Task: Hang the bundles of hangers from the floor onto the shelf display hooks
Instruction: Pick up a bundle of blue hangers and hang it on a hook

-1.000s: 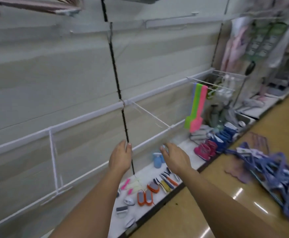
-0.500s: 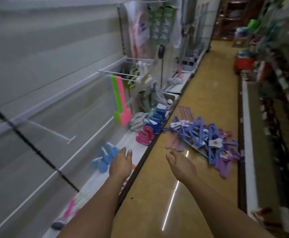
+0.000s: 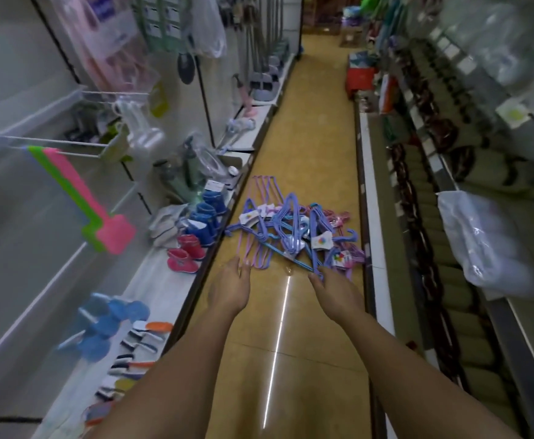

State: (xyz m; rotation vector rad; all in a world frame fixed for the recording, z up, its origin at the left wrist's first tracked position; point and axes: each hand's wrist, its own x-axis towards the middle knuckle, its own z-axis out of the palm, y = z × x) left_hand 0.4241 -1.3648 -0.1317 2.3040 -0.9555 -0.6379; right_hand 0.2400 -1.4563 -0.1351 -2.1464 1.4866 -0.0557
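Observation:
Several bundles of purple, blue and pink hangers (image 3: 294, 232) with paper labels lie in a heap on the tan aisle floor ahead. My left hand (image 3: 229, 288) reaches forward with straight fingers, its tips just short of the nearest purple hangers. My right hand (image 3: 335, 294) is also stretched out and holds nothing; its fingertips overlap the near end of a blue hanger, and contact cannot be told. A white wire display hook (image 3: 47, 144) juts from the left shelf wall, carrying green and pink flat items (image 3: 100, 223).
The left base shelf (image 3: 161, 283) holds small pink and blue boots (image 3: 196, 236), brushes and blue discs. Shelving with dark goods and a plastic bag (image 3: 487, 248) lines the right side. The narrow aisle floor (image 3: 310, 122) runs on ahead to a red stool (image 3: 360, 79).
My view has swung from the left shelf wall down the aisle to the hanger heap. Both hands moved forward and now reach the near edge of the heap.

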